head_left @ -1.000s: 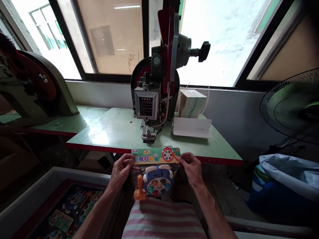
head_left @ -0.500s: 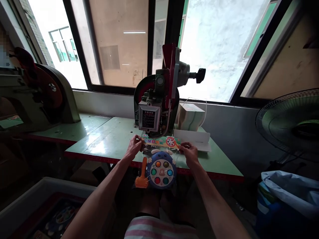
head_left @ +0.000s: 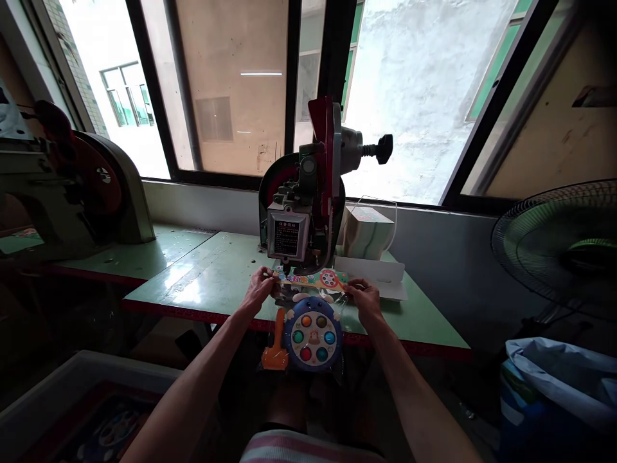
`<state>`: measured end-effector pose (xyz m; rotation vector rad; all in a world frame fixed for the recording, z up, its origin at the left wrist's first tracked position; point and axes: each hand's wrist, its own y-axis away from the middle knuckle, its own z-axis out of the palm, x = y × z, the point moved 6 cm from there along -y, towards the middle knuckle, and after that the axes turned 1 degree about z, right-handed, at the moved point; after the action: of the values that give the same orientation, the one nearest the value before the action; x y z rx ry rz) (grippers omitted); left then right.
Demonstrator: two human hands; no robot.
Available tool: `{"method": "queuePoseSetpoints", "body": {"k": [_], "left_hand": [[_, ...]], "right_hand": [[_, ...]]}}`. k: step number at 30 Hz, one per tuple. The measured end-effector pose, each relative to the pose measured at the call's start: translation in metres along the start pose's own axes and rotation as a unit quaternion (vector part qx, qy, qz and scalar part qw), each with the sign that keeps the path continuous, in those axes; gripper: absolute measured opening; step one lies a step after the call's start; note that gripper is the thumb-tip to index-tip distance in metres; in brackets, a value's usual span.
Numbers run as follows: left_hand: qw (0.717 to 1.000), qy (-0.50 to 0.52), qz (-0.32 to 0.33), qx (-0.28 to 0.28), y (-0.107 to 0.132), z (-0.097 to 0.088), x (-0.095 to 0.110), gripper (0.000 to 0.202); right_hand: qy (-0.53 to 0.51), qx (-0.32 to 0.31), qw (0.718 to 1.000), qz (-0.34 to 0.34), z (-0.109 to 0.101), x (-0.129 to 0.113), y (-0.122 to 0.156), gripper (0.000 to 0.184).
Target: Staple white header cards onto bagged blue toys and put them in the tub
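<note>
My left hand and my right hand each pinch one end of a printed card header on a clear toy bag. A blue round toy with coloured buttons and an orange mallet hang in the bag over the front edge of the green table. The header lies under the head of the dark red and grey stapling machine, which stands at the middle of the table.
A stack of white cards and a flat white sheet lie right of the machine. A second machine stands at the left. A bin of packed toys is lower left, a fan and a blue bag at the right.
Both hands carried the bagged toy up from my lap and forward onto the table, bringing the header under the machine's head. The view tilted up slightly.
</note>
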<state>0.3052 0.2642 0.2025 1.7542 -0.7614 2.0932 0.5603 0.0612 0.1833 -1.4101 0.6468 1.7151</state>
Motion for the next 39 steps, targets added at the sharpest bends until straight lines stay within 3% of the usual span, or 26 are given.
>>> {"method": "queuePoseSetpoints", "body": {"k": [6,14,19,29,32,36,39], "left_hand": [[1.000,0.012,0.011,0.007,0.006,-0.007,0.006,0.029],[0.998,-0.004,-0.003,0.055,0.017,-0.059,0.022,0.039],[0.997,0.001,-0.015,0.076,0.020,-0.072,0.025,0.042],[0.988,0.084,-0.053,0.116,0.027,-0.073,0.005,0.036],[0.986,0.109,-0.091,0.086,0.034,-0.058,-0.001,0.027],[0.979,0.119,-0.163,0.007,0.043,-0.028,-0.001,0.034],[0.979,0.122,-0.165,0.005,0.044,-0.022,0.007,0.033]], "right_hand": [[-0.012,-0.013,1.000,0.001,0.010,-0.002,-0.002,0.036],[-0.037,-0.066,0.997,0.006,0.065,0.008,0.003,0.034],[-0.044,-0.085,0.995,0.015,0.080,0.015,0.005,0.032],[-0.057,-0.065,0.996,0.030,0.079,0.018,0.009,0.042],[-0.064,-0.046,0.996,0.035,0.080,0.020,0.009,0.045],[-0.068,-0.020,0.997,0.037,0.080,0.021,0.011,0.050],[-0.069,-0.031,0.996,0.042,0.079,0.022,0.022,0.053]]}}
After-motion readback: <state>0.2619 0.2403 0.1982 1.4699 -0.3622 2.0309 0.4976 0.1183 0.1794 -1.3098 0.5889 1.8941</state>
